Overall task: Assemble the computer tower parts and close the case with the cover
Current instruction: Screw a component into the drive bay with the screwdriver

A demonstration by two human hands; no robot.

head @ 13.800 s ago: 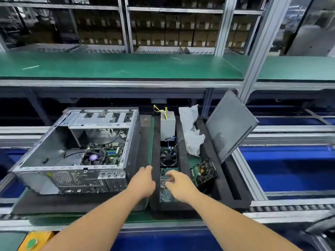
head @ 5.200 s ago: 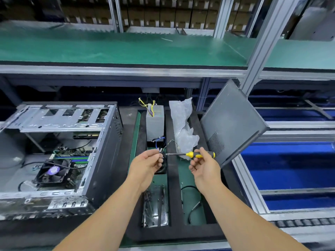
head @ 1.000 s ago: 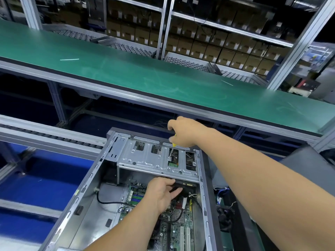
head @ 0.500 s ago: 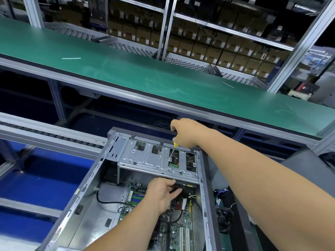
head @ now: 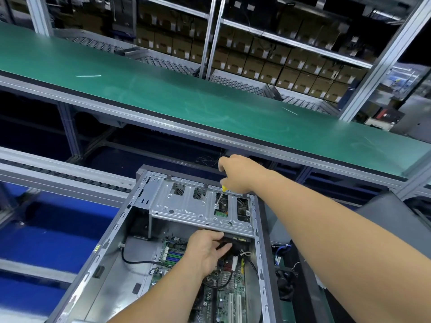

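The open computer case (head: 112,243) lies on its side, its motherboard (head: 224,297) exposed. A silver drive cage (head: 186,206) spans its far end. My right hand (head: 238,173) grips a yellow-handled screwdriver (head: 221,196) whose tip rests on a screw point of the cage over a green board. My left hand (head: 205,250) reaches under the cage, fingers round a dark drive (head: 235,241) there. The grey side cover (head: 382,213) leans at the right, partly hidden by my arm.
A green conveyor belt (head: 186,96) runs across behind the case, with shelves of cardboard boxes (head: 268,64) beyond. A black foam tray holding a fan (head: 285,279) and cables sits right of the case. Roller rails (head: 58,176) and blue flooring lie left.
Earlier both hands were at the parts tray, picking up the screwdriver. Over the last second the hands have stayed at the drive cage with almost no movement.
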